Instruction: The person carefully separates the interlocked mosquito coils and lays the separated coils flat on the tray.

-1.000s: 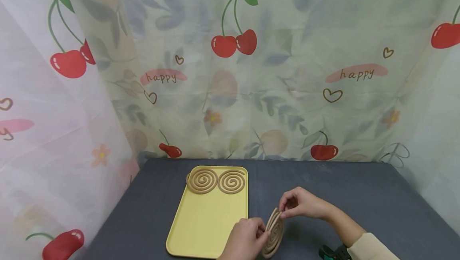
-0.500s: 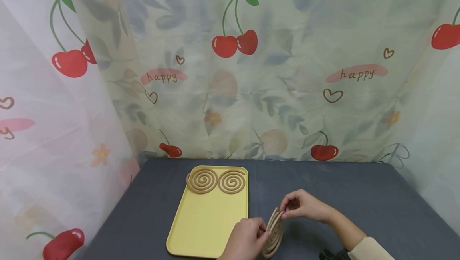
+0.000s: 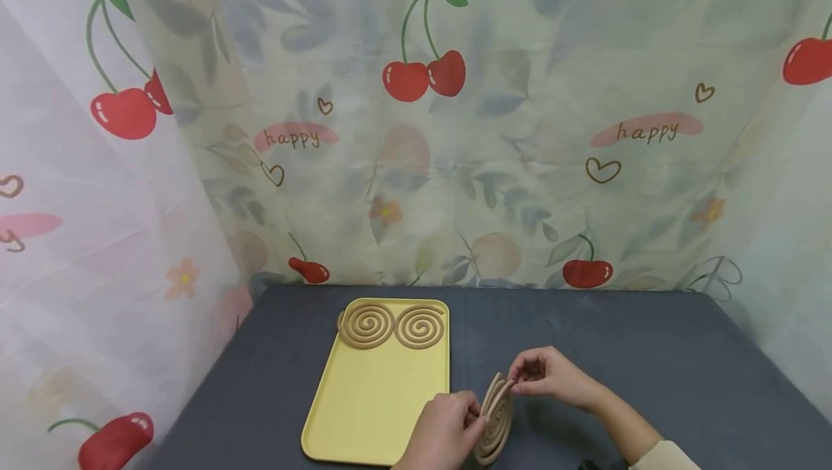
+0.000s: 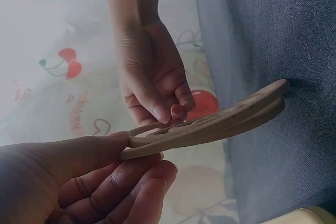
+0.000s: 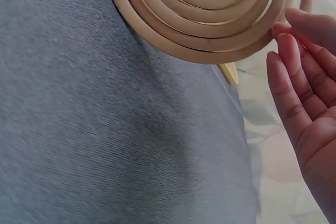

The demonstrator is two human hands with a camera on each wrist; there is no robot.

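Observation:
A pair of brown mosquito coils (image 3: 495,428), lying face to face, stands on edge right of the yellow tray. Thumb and fingers of my left hand (image 3: 443,428) pinch the near left side of the pair; in the left wrist view the two layers (image 4: 226,124) show edge-on with a slight gap. At the upper right rim, my right hand (image 3: 551,377) pinches a strand between thumb and index finger. The right wrist view shows the spiral face (image 5: 194,43) of the coils, with that hand (image 5: 312,85) at its edge.
A yellow tray (image 3: 364,405) lies on the dark cloth-covered table (image 3: 624,340). Along its far end lie a left mosquito coil (image 3: 367,324), which overhangs the rim, and a right mosquito coil (image 3: 419,328). A printed curtain (image 3: 494,188) stands behind the table.
My right hand has shifted slightly right and towards me, still pinching the rim. My left hand and the coils stay nearly in place; the coils on the tray have not moved.

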